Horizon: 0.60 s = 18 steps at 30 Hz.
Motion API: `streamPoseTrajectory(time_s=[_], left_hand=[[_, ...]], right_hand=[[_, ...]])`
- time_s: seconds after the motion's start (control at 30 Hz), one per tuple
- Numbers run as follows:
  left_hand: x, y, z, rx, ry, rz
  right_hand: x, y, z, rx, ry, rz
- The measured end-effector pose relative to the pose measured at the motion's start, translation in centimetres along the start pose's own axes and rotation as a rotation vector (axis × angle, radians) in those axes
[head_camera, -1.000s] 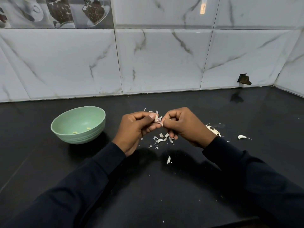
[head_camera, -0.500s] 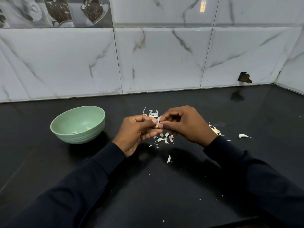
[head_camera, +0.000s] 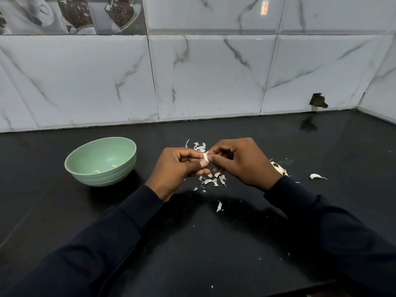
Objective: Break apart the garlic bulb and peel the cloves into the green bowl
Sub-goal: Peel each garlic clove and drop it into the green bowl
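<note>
One obscured clove [head_camera: 205,157], left hand [head_camera: 180,169], right hand [head_camera: 244,165]

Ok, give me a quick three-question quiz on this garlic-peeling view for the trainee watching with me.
1. True or false: the green bowl is empty.
2. The garlic clove is pinched by: A. the left hand alone; B. the right hand alone; C. both hands.
3. On which side of the hands does the loose clove lie on the counter?
Key: 1. False, small pale pieces lie inside. 2. C. 3. The person's right.
</note>
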State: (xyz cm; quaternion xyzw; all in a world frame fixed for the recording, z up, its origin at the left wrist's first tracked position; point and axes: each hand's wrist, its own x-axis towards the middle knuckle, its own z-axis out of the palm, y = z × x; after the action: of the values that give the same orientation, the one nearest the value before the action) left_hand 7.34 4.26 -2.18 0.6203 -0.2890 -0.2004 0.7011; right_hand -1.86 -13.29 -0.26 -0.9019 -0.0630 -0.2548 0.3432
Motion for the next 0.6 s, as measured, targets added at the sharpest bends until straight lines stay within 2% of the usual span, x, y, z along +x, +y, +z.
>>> streamPoseTrajectory(time_s=[0.17, 0.33, 0.6], left_hand=[[0.16, 0.13, 0.44, 0.087, 0.05, 0.047], [0.39, 0.2, 0.74, 0.084, 0.09, 0.088], [0.05, 0.59, 0.7, -0.107, 0.04, 0.016]], right_hand=[[0.14, -0.3, 0.43, -0.122, -0.001, -0.062], [0.19, -0.53, 0.4, -0.07, 0.014, -0.049], [0.1, -0.6, 0.24, -0.066, 0.043, -0.098]])
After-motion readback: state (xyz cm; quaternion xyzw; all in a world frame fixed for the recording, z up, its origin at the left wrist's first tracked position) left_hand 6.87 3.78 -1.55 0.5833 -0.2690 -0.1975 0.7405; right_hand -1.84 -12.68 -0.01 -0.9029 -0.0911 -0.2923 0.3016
